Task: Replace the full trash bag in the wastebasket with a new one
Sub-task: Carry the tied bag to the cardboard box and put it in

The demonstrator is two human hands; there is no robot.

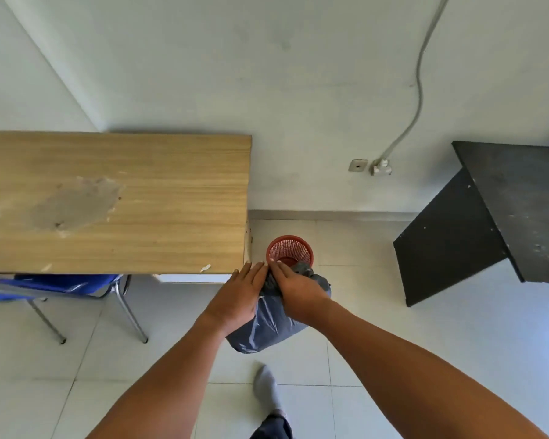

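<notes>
Both hands on the neck of the full trash bag, wastebasket just beyond

I see a grey-socked foot (267,391) on the floor tiles nearest me, below the arms; left hand (240,294) and right hand (293,291) are close together, both closed around the gathered top of the dark trash bag (260,327), which bulges below them; red mesh wastebasket (290,252) just past the fingertips, no liner visible; wooden table (114,201) left of the hands, black desk (504,217) well to the right

Trash bag (267,324) before wastebasket (290,253), right of table (114,201).
</notes>
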